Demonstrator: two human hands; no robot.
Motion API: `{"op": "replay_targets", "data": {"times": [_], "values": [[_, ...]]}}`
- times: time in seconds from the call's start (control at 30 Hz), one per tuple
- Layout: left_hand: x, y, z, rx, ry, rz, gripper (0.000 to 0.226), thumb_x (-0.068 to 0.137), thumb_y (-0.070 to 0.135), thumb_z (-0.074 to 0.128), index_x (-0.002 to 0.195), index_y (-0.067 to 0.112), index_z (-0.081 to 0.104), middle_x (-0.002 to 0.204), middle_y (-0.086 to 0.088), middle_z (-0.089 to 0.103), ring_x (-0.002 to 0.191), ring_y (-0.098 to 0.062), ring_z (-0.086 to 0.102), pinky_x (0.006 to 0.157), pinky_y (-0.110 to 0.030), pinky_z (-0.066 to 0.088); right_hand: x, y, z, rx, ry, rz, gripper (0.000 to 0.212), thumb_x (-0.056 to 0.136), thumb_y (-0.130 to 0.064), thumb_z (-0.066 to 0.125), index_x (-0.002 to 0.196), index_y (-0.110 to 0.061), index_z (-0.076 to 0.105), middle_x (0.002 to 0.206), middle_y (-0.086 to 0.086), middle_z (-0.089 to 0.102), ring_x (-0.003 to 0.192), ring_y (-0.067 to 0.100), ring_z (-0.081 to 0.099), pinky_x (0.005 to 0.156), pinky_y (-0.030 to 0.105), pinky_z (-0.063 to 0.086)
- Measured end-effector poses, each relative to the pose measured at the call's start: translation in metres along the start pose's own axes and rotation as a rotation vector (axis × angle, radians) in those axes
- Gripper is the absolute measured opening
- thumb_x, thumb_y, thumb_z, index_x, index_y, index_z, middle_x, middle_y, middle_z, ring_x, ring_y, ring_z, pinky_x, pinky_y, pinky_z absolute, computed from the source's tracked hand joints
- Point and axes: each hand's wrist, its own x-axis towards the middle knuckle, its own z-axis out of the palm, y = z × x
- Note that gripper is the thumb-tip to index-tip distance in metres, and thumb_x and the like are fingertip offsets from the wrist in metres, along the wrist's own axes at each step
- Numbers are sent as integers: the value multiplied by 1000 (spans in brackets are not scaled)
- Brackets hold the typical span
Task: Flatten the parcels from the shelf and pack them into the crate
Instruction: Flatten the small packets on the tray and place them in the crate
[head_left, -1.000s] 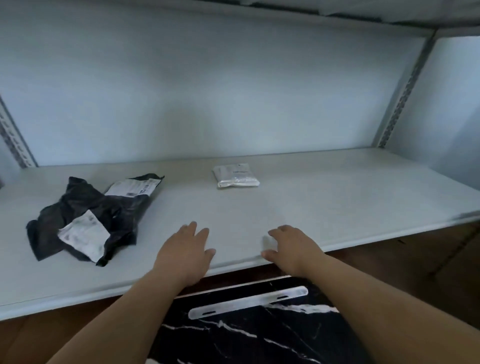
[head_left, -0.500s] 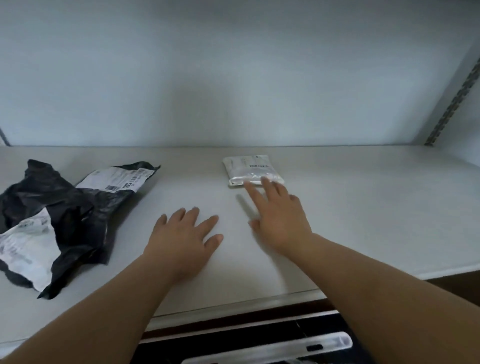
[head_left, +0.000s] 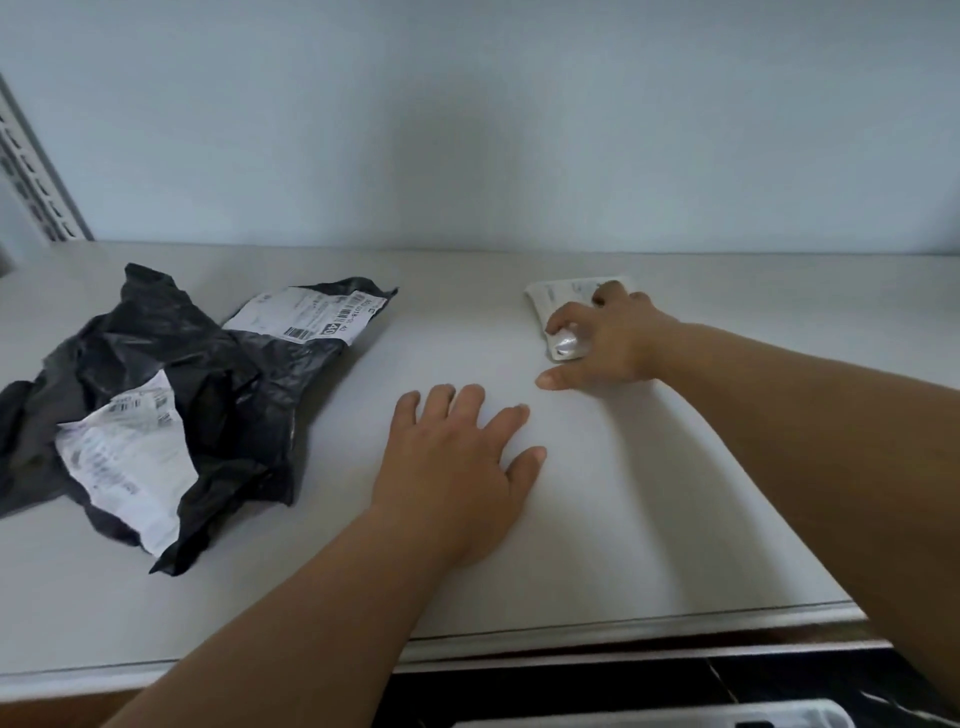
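- Head view: at the far left I see a perforated upright (head_left: 31, 171) of the rack, standing against the pale back wall (head_left: 467, 119).
- The shelf (head_left: 649, 519) is a flat grey board that runs across the whole frame, and its front lip cuts across the lower part.
- On its left part lies a crumpled black bag (head_left: 223, 395), puffed up and creased.
- I can make out two white labels on it: one (head_left: 311, 314) with barcodes near the back edge, and another (head_left: 124, 457), wrinkled, towards the front.
- My left hand (head_left: 457, 473) lies palm down on the bare shelf just right of the bag, not touching it. The fingers are straight and a little spread, and nothing is held.
- My right hand (head_left: 608, 338) is farther back and to the right, on top of a small white parcel (head_left: 550, 301).
- Its fingers are curled over the parcel, whose shiny near corner bulges out between them. The thumb points left along the shelf and lies outside the parcel.
- The parcel rests on the shelf near the back wall, well apart from the bag.
- Below the lip, at the bottom right, I see a dark marbled surface (head_left: 831, 686) and a strip of a white rim (head_left: 675, 719). I cannot tell what these belong to.
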Motion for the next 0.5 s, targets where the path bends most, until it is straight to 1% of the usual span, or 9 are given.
{"op": "replay_targets", "data": {"times": [0.07,0.13,0.17,0.23,0.27,0.3,0.37,0.43,0.5], "values": [[0,2,-2,15,-19,-17,76,81,62,-8,146,41,26,150,2,32,137,-24,26,114,-45,19,-16,-3,5,-5,16,-22,70,65,-78,62,127,-53,41,149,4,18,140,33,16,108,56,29],[0,5,-4,5,-52,-36,68,88,61,-3,148,40,21,155,0,25,142,-25,21,116,-45,16,-42,-6,13,15,54,-70,58,72,-75,58,123,-52,43,151,1,16,140,31,14,107,58,27],[-1,6,-5,2,-77,-44,70,87,60,-6,148,38,21,157,-1,23,143,-25,19,117,-44,15,-58,-7,19,25,69,-102,53,76,-73,56,123,-51,44,151,1,16,140,30,13,106,58,27],[-7,8,-15,-4,-115,-42,86,75,58,-15,148,35,24,157,-2,24,144,-24,21,117,-42,17,-92,-8,27,31,93,-163,45,82,-67,52,122,-49,44,151,0,17,139,29,13,105,57,28],[-11,11,-21,-25,-131,-42,88,72,57,-15,147,34,26,157,-1,25,143,-22,23,117,-40,17,-111,-8,27,33,100,-189,42,84,-64,52,122,-48,45,150,-1,18,138,28,13,104,55,28],[-17,13,-26,-77,-149,-56,85,74,57,-11,147,34,26,156,1,27,142,-19,25,117,-38,18,-129,-10,28,33,101,-215,40,85,-62,52,122,-48,46,149,-1,19,138,27,13,103,54,28],[-37,19,-37,-328,-146,-137,67,87,57,11,147,31,29,149,4,39,135,-14,35,113,-32,26,-165,-16,33,42,107,-264,37,86,-60,54,120,-48,47,148,0,21,137,26,14,102,51,28],[-65,30,-55,-575,-79,-261,49,97,39,39,144,26,35,138,3,50,124,-13,47,102,-27,34,-206,-24,41,80,151,-301,32,84,-55,58,114,-47,49,145,3,27,137,29,18,99,52,29],[-92,42,-62,-740,-19,-385,46,95,27,52,140,20,42,123,0,58,108,-14,54,91,-25,39,-239,-34,53,33,234,-337,33,72,-50,65,102,-46,53,133,6,43,128,34,38,85,57,39]]}}
